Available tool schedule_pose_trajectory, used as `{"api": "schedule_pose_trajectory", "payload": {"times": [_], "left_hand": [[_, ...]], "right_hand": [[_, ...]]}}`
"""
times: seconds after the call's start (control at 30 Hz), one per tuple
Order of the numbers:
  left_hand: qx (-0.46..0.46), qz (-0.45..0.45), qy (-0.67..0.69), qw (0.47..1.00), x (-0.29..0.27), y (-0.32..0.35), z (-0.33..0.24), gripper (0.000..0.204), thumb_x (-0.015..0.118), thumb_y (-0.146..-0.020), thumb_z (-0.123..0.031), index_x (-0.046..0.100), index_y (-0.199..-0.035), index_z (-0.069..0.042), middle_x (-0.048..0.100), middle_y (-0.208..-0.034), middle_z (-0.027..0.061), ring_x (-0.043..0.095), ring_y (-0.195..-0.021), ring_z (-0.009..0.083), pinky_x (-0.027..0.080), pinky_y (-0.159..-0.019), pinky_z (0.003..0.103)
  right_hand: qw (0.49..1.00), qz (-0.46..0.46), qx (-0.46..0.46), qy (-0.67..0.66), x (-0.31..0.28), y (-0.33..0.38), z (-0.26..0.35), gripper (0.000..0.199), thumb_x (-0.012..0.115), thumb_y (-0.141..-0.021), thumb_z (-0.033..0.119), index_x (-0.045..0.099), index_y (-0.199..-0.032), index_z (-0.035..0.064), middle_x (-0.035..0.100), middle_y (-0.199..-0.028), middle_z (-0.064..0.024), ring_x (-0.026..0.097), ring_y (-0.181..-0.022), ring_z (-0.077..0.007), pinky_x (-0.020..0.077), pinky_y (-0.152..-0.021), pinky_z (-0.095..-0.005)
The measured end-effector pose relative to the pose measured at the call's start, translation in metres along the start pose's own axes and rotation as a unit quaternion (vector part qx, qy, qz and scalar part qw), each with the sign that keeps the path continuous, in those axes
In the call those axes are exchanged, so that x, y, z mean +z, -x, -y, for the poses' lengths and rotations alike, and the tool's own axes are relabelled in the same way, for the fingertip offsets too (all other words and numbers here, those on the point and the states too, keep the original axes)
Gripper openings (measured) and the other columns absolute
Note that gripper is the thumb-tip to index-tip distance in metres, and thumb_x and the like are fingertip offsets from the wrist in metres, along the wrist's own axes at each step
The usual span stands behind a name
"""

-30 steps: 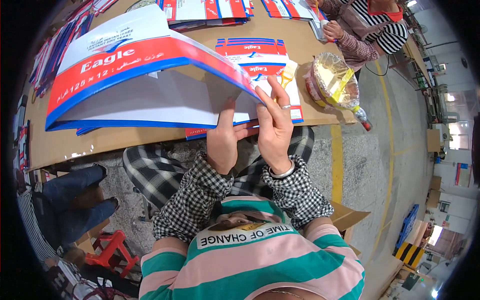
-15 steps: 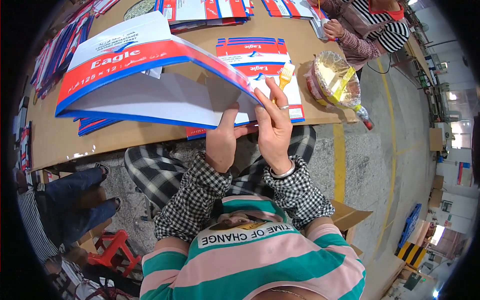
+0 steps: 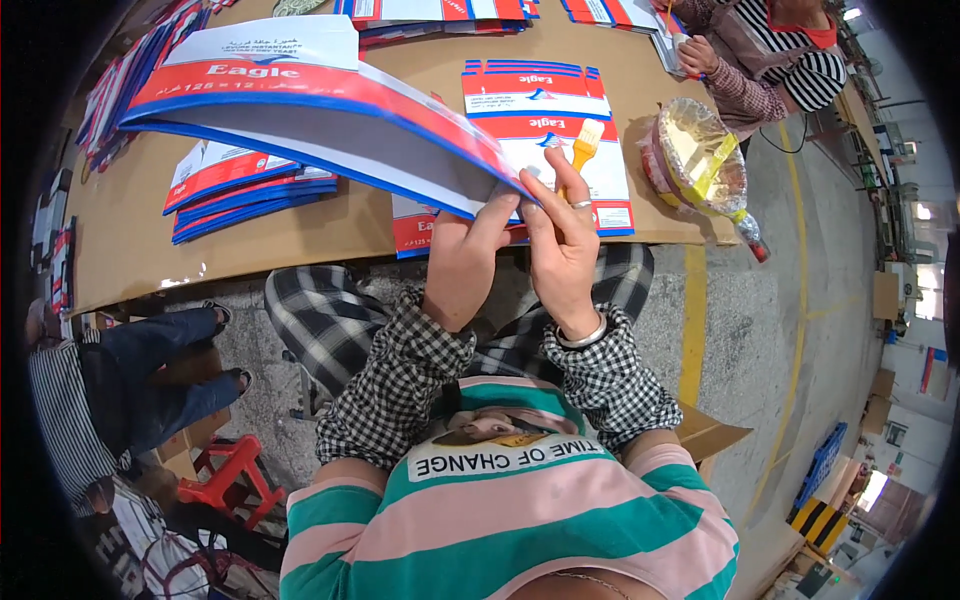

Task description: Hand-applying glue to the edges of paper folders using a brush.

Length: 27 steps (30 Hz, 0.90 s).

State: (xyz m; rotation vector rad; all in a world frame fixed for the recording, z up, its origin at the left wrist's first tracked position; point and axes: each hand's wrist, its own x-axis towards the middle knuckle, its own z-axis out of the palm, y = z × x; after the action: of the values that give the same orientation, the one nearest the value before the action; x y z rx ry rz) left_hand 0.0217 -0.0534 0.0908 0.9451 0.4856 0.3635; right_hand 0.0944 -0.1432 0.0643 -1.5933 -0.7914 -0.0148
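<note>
Mostly cardboard-covered table (image 3: 300, 235), grey concrete floor (image 3: 770, 340) w/ yellow line, prob. warehouse.

A wide brown cardboard sheet (image 3: 300, 235) covers the floor as a work surface. Near its left edge lies a fanned stack of flat red, white and blue cartons (image 3: 235, 185). Toward the right edge, another flat carton (image 3: 545, 115) carries a yellow brush (image 3: 583, 145). At the right edge rests a foil bowl wrapped in plastic (image 3: 700, 160). More flat cartons (image 3: 440, 12) line the far edge.
</note>
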Motion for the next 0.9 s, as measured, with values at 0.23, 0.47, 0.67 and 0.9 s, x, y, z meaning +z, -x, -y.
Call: {"api": "schedule_pose_trajectory", "payload": {"times": [0.23,0.47,0.67,0.9], "left_hand": [[0.008,0.028,-0.032,0.999,-0.003,0.001,0.001,0.026,0.049,-0.086,-0.007,0.051,-0.107,0.008,0.056,-0.106,0.0152,0.057,-0.099,0.0230,0.052,-0.081,0.036],[0.007,0.028,0.033,0.999,-0.002,-0.003,0.006,0.028,0.046,-0.085,-0.001,0.047,-0.110,0.010,0.054,-0.109,0.0177,0.057,-0.099,0.0261,0.052,-0.081,0.037],[0.001,0.007,0.033,0.999,-0.015,-0.007,0.008,0.029,0.046,-0.084,-0.001,0.047,-0.112,0.008,0.055,-0.109,0.0150,0.057,-0.098,0.0252,0.052,-0.080,0.036],[-0.008,0.018,0.103,0.995,-0.039,0.000,0.004,0.027,0.048,-0.089,-0.009,0.049,-0.113,0.004,0.055,-0.109,0.0147,0.059,-0.097,0.0241,0.053,-0.077,0.034]], "right_hand": [[0.998,-0.027,0.043,-0.022,-0.001,0.000,0.002,0.026,0.053,-0.082,0.000,0.062,-0.107,0.0017,0.045,-0.128,-0.0138,0.038,-0.124,-0.0269,0.0305,-0.100,-0.0343],[0.996,-0.066,0.055,-0.009,-0.001,-0.007,0.003,0.026,0.052,-0.084,0.001,0.060,-0.109,-0.0002,0.045,-0.129,-0.0136,0.040,-0.121,-0.0245,0.0325,-0.098,-0.0322],[0.998,-0.038,0.055,0.012,-0.002,-0.006,0.001,0.036,0.061,-0.077,0.001,0.056,-0.113,-0.0002,0.040,-0.133,-0.0154,0.040,-0.122,-0.0261,0.0322,-0.099,-0.0339],[0.998,0.041,0.048,0.020,-0.002,-0.001,0.010,0.045,0.064,-0.077,0.003,0.050,-0.120,0.0011,0.035,-0.136,-0.0140,0.036,-0.125,-0.0245,0.0307,-0.101,-0.0338]]}}
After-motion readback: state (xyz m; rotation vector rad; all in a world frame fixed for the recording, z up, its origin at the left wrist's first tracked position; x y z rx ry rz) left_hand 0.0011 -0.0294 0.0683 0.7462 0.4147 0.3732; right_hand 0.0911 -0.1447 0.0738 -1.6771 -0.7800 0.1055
